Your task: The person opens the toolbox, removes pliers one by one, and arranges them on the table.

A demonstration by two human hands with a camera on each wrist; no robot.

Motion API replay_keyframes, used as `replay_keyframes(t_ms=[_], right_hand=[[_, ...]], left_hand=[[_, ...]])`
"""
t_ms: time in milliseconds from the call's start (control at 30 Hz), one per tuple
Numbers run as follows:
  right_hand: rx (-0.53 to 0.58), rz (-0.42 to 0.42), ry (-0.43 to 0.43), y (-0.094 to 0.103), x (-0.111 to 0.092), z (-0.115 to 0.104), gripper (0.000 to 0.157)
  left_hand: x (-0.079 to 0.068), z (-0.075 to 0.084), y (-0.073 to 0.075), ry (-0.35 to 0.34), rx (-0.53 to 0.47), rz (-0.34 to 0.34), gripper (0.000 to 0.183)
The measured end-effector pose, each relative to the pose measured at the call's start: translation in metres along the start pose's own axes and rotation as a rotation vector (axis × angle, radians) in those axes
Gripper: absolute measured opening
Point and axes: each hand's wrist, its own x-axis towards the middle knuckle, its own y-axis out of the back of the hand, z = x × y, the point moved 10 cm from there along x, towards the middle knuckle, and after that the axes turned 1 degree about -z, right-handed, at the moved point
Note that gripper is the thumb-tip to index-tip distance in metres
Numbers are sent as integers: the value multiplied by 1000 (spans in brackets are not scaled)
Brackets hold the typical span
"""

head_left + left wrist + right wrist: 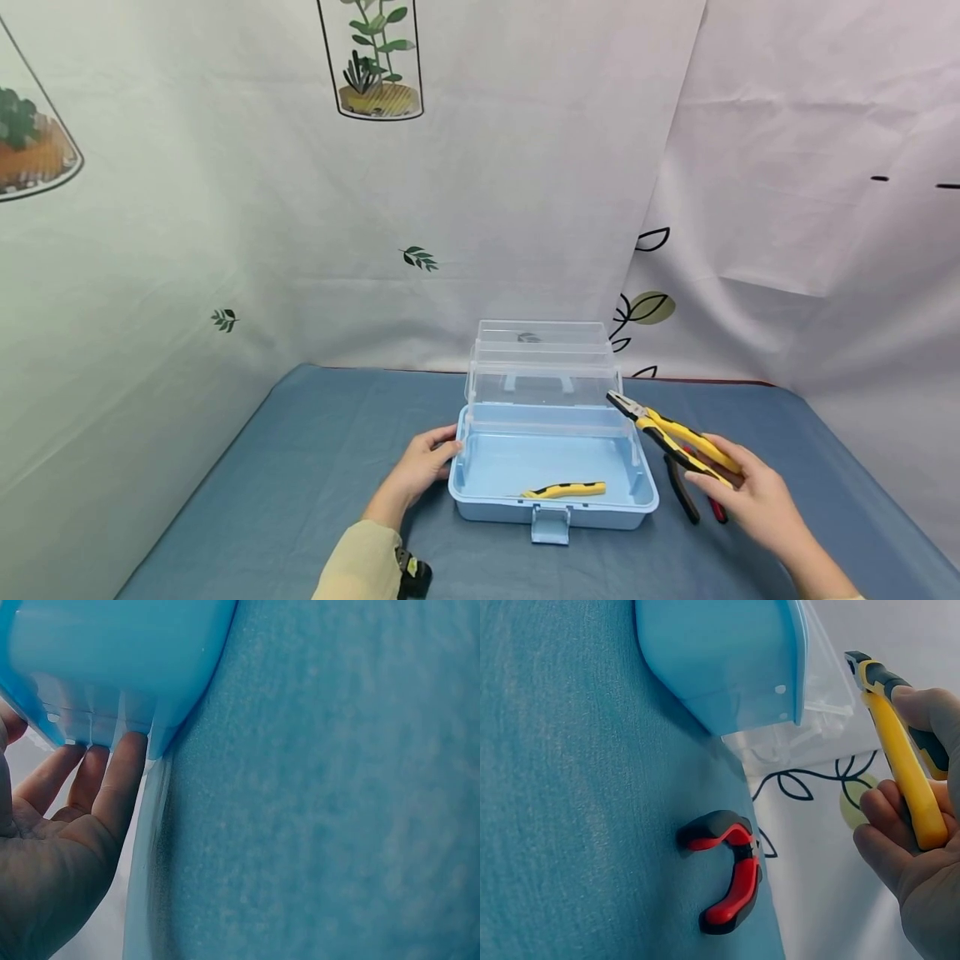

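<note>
A light blue toolbox (555,512) stands with its clear lid (543,358) raised. My left hand (422,462) holds its left side, the thumb at the rim; in the left wrist view the fingers (124,776) press the outer wall. Above the table to the right of the box, my right hand (761,496) grips combination pliers (678,442) by their yellow and black handles, metal jaws pointing to the box's back right corner. Inside the box near the front wall lies a thin tool with a yellow and black handle (566,490).
Red and black handled pliers (742,881) lie on the blue tablecloth (322,467), right of the box and partly under my right hand in the head view. The box's front latch (551,529) hangs down. A printed white curtain (525,208) closes off the table's back.
</note>
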Motion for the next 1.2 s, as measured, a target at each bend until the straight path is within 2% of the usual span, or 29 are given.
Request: replay_keyframes(t_ms=[767, 1200], right_hand=[[-22, 23, -88, 0, -7, 20, 68], [-6, 44, -98, 2, -10, 27, 65]], left_hand=[[-4, 5, -2, -3, 0, -3, 51], [-2, 2, -1, -1, 9, 2, 52]])
